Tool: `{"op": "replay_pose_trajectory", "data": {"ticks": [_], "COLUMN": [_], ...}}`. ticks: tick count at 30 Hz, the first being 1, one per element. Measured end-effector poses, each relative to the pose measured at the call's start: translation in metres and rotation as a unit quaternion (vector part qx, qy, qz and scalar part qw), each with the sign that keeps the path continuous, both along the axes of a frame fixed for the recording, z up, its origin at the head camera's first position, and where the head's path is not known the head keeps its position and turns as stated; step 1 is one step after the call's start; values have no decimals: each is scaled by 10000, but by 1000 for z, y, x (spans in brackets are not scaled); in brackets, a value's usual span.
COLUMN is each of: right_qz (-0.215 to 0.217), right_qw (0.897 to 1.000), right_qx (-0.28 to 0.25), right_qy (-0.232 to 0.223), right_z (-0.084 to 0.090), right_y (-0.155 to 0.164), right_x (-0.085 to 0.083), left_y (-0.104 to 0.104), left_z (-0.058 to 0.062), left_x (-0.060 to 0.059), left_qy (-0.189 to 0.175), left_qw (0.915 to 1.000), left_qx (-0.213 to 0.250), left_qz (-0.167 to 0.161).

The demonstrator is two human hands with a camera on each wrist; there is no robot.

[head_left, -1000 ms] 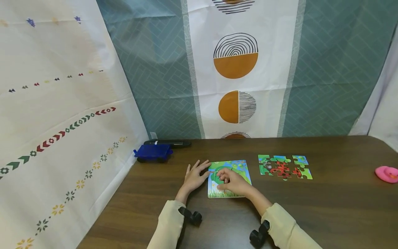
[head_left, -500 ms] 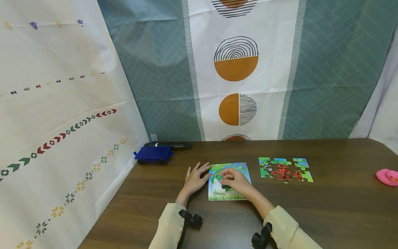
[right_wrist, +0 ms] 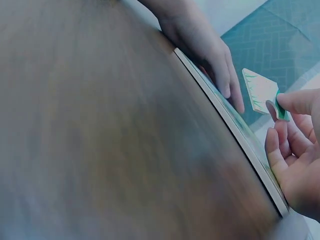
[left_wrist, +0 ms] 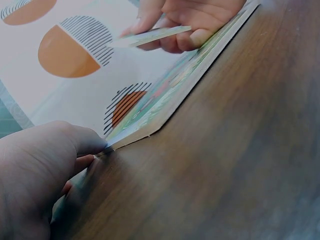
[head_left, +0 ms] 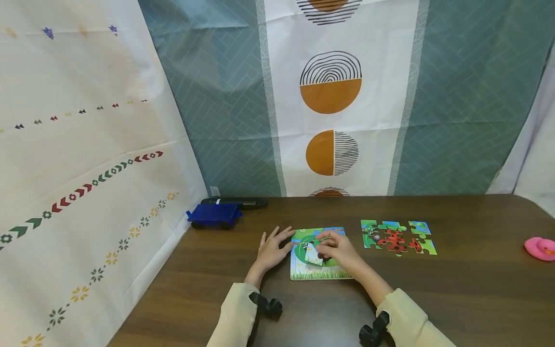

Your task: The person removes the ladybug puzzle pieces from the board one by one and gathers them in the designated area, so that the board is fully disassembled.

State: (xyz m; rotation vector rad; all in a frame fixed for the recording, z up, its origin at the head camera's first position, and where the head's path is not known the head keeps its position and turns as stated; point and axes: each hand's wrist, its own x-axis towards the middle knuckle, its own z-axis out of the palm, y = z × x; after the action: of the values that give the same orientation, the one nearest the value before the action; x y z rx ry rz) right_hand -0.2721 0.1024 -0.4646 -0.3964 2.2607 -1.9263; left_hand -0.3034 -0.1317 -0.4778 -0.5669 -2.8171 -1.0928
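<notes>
A square puzzle board (head_left: 303,273) with a printed green, grassy picture lies on the brown table. Along its left side rests my left hand (head_left: 270,251), fingers spread and fairly straight, the thumb (left_wrist: 90,140) right at the board's edge in the left wrist view. My right hand (head_left: 340,251) pinches a puzzle piece (head_left: 313,255) between thumb and fingers over the board. That puzzle piece (right_wrist: 259,90) is pale with green grass marks and is held up, tilted, in the right wrist view. Part of the board is hidden behind the right hand.
Right of the board lie several loosely grouped puzzle pieces (head_left: 394,241) with red ladybug parts. A pink rubber duck (head_left: 541,248) sits at the far right. At the back left stand a blue toy cart (head_left: 214,214) and a black marker (head_left: 247,203).
My right hand, earlier curled over the board, now pinches the puzzle piece and has shifted slightly right. The piece has come into view and turned. My left hand stays in place.
</notes>
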Motion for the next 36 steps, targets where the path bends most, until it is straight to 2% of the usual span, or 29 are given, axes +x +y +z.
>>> {"op": "replay_pose_trajectory", "data": {"ticks": [5,13,22,29,36], "right_qz": [-170,-271,-559,-884,-935], "right_qw": [9998,9990,9974,9924,9860], "right_qx": [-6,347,450,827,1312], "right_qy": [-44,-108,-86,222,429], "right_z": [-1,-1,-2,-1,1], "right_y": [16,52,89,109,119], "right_x": [1,6,10,13,15], "left_y": [-1,-3,-1,-1,-1], "left_z": [-2,-1,-2,-2,-2], "left_x": [-1,-1,-1,-1,-2], "left_qy": [14,-12,-4,-20,-16], "left_qw": [10000,10000,10000,10000,10000], "left_qx": [10,-14,27,38,11], "left_qz": [-10,18,-15,-16,7]}}
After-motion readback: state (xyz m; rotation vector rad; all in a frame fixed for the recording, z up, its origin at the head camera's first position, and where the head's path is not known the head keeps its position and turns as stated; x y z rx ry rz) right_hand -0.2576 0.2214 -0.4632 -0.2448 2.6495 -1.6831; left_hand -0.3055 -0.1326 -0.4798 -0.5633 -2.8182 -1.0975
